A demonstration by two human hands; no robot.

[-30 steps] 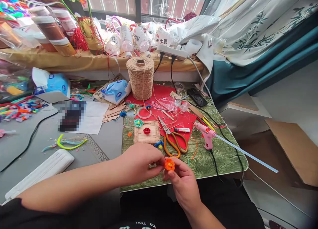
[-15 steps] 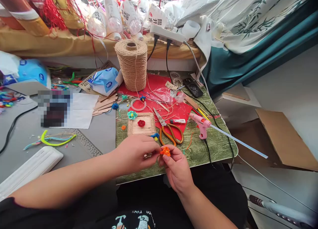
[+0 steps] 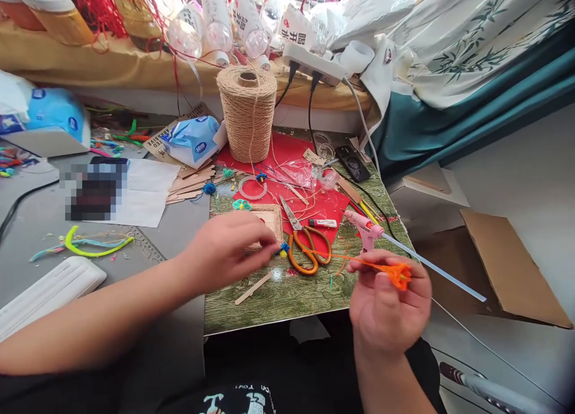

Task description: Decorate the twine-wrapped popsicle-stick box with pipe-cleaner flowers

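Note:
My right hand [image 3: 390,300] is raised at the right, its thumb and fingers closed on an orange flower [image 3: 399,276] that looks like twisted pipe cleaner. From the flower a thin orange stem runs left, past my fingers. My left hand [image 3: 238,243] hangs over the mat, fingers bent and thumb loosely apart, with nothing visible in it. Just beyond its fingertips is a small blue flower with a yellow centre [image 3: 284,249]. That hand partly covers the twine-wrapped square frame [image 3: 275,217]; a teal flower [image 3: 241,205] sits at the frame's upper left corner.
Scissors [image 3: 305,246] and a glue stick [image 3: 322,223] lie beyond my hands. A pink glue gun [image 3: 366,228] with a long glue rod stands at the right. Behind is a large twine spool [image 3: 248,114]. A wooden stick [image 3: 253,288] lies near the mat's front edge.
My hands have parted. The right hand moved right and up with the orange flower, and its straight stem now shows. The left hand drew back left, uncovering the wooden stick.

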